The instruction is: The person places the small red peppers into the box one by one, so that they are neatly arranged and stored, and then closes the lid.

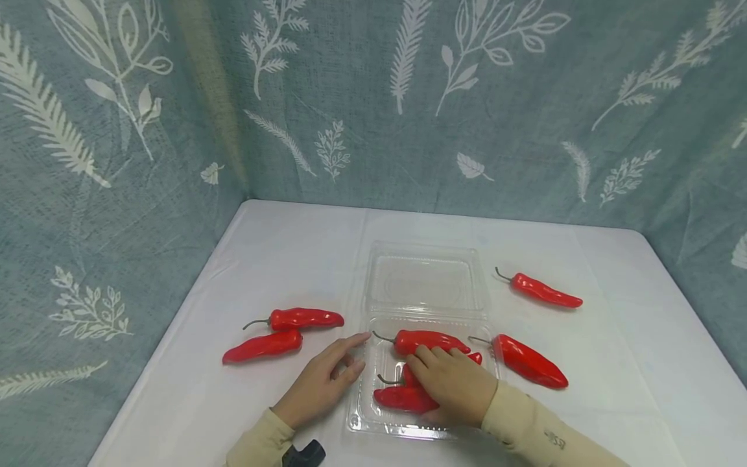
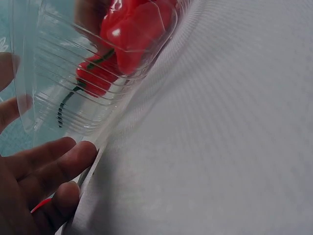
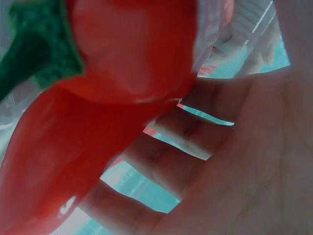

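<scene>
The left hand [image 1: 321, 384] relaxed, the clear plastic clamshell box [image 1: 425, 280] may skid if the right hand [image 1: 458, 384], grip unclear, shoves those long red peppers [image 1: 399, 399].

At least seven red peppers [image 1: 428, 340] show in the head view: two left of centre, two at right, three or more at lower centre, partly hidden. There is one clear plastic clamshell [image 1: 423, 280], one left hand [image 1: 321, 383], one right hand [image 1: 458, 386] and one table [image 1: 297, 259].
</scene>
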A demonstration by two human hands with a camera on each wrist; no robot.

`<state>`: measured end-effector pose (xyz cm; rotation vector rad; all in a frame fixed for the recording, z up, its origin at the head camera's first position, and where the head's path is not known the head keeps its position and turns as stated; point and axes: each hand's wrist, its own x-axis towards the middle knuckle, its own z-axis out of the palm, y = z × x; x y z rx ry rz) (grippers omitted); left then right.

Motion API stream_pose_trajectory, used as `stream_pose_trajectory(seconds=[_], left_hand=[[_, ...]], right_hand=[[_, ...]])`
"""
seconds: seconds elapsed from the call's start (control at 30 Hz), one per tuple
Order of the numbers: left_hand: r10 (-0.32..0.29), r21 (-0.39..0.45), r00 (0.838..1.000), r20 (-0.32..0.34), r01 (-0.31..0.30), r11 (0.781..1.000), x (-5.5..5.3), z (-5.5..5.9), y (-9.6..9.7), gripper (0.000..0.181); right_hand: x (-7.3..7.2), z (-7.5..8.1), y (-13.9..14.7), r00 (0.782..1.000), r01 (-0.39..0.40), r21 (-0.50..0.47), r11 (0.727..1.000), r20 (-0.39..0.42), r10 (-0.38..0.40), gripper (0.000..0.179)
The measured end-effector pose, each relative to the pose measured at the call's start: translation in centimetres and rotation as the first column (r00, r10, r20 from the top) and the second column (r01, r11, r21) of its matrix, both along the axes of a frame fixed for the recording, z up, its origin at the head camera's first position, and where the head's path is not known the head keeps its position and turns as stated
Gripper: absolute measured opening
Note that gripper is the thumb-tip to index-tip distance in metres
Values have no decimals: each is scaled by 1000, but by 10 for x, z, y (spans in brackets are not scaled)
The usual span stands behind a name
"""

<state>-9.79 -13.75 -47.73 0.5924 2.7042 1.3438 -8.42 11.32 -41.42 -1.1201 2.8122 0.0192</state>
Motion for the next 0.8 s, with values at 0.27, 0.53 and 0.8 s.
stream_pose_trajectory(seconds=[0.27, 0.53, 0.8], left_hand=[[-7, -3, 1000, -7, 7, 1000, 0, 1, 1, 45], [-1, 8, 1000, -15, 2, 1000, 0, 0, 2, 45], [7, 17, 1000, 19, -7, 1000, 0, 2, 2, 46]], right_hand=[[-2, -1, -2, 999, 15, 13, 1000, 49, -15, 79], [-2, 0, -2, 1000, -2, 33, 999, 2, 2, 80], [-3, 2, 0, 1000, 19, 24, 1000, 22, -19, 83]])
